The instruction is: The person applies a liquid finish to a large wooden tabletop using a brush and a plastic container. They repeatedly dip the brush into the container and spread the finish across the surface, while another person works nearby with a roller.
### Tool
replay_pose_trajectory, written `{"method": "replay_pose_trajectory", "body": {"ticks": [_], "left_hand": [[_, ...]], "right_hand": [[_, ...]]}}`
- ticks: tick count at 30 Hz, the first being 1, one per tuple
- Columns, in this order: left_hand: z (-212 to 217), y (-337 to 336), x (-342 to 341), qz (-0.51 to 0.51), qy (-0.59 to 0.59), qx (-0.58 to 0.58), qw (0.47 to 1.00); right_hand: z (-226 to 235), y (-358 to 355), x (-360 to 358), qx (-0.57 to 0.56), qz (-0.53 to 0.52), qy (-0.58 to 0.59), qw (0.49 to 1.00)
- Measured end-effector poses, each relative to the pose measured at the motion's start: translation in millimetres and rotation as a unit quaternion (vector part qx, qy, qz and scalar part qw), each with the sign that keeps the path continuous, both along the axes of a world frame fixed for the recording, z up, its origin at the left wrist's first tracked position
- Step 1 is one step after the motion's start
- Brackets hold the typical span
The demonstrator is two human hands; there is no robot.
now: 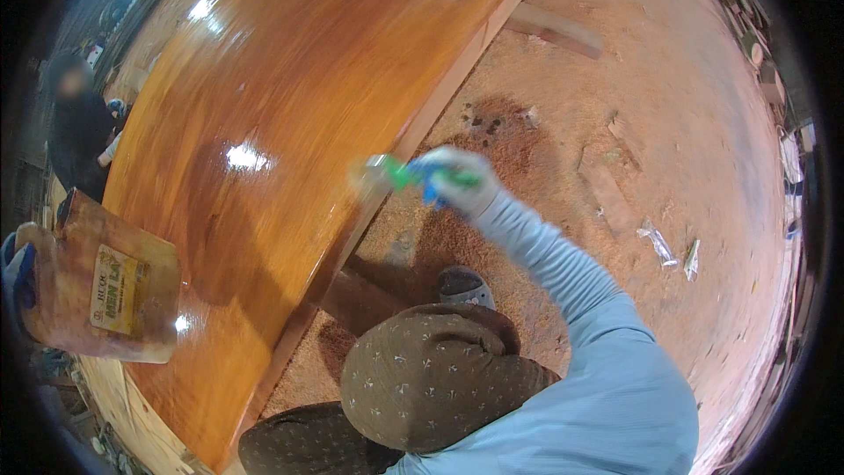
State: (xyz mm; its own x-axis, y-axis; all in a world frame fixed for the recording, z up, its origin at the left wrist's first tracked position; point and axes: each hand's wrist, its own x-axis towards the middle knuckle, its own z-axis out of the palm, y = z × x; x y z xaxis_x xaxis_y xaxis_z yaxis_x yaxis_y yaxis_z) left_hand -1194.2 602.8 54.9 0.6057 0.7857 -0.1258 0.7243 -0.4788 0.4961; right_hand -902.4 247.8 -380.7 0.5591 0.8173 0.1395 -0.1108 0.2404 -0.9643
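My right hand (pixel 464 183), in a white and blue work glove, is closed around a paintbrush (pixel 400 174) with a green handle. The brush is blurred by motion, its bristles over the near right edge of a large wooden slab (pixel 290 97) with a glossy, wet-looking orange-brown surface. At the far left, my left hand (pixel 19 271), also gloved, grips a translucent plastic jug (pixel 160 277) with a yellow and green label. The jug is held over the slab's left side; its contents cannot be made out. Most of the left hand is cut off by the picture's rim.
A person in dark clothing (pixel 77 136) stands beyond the slab's left edge. Sawdust covers the ground (pixel 686 141) on the right, with a dark stain, wood offcuts (pixel 607 185) and plastic scraps (pixel 658 246). A wooden beam (pixel 360 299) lies beside the slab near my knees.
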Motion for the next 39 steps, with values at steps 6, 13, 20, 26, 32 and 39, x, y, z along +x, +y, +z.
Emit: {"method": "replay_pose_trajectory", "body": {"ticks": [6,13,20,26,32,39], "left_hand": [[1.5,43.2,-14.6,-0.074,0.038,0.054,0.995],[-10.5,65.0,-5.3,-0.130,0.056,0.148,0.979],[4.4,4.3,23.3,-0.101,0.144,0.130,0.976],[7.2,23.2,18.4,-0.155,0.158,0.170,0.960],[-3.5,31.4,1.0,-0.116,0.123,0.166,0.972],[-29.5,46.7,-24.5,-0.141,0.039,0.154,0.977]], "right_hand": [[27.4,0.1,61.0,-0.090,-0.246,-0.333,0.906],[112.5,76.3,5.8,-0.049,-0.001,-0.134,0.990],[295.1,259.8,-32.5,0.161,0.152,-0.078,0.972],[319.0,375.8,-65.8,-0.029,0.309,-0.506,0.805],[323.7,378.2,-90.7,-0.065,0.400,-0.582,0.705],[300.6,344.7,-48.1,-0.090,0.184,-0.180,0.962]]}}
